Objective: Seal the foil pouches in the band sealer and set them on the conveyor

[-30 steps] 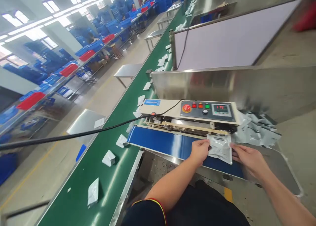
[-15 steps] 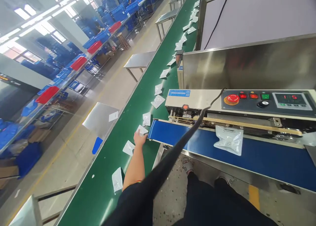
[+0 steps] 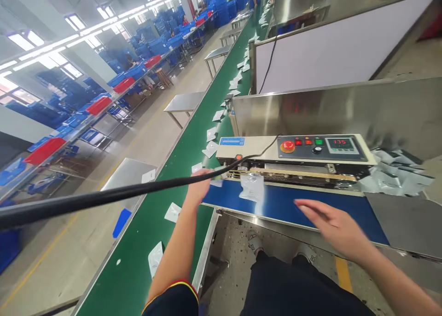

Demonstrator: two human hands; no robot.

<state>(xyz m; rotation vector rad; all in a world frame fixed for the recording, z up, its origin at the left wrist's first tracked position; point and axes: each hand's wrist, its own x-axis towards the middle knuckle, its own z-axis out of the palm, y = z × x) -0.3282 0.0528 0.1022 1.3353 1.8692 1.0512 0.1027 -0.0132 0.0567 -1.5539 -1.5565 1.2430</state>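
Observation:
My left hand (image 3: 199,186) hovers at the left end of the blue sealer belt (image 3: 297,205), blurred. Its fingers are closed on a small white pouch (image 3: 217,181). Another clear-white pouch (image 3: 252,187) lies on the belt, its top edge under the sealing rail. My right hand (image 3: 328,223) is open with its fingers stretched out above the belt, right of that pouch, and holds nothing. The band sealer (image 3: 293,150) has a red stop button (image 3: 287,146) and a display reading 175 (image 3: 340,142).
A black cable (image 3: 103,197) crosses the view from the left to the sealer. Several pouches lie along the green conveyor (image 3: 138,270). A heap of pouches (image 3: 393,175) sits at the sealer's right end. Steel side tables (image 3: 127,173) and blue crates stand on the left.
My left hand rose from the green conveyor to the belt's left end with a pouch. The pouch on the belt travelled left. My right hand came back into view.

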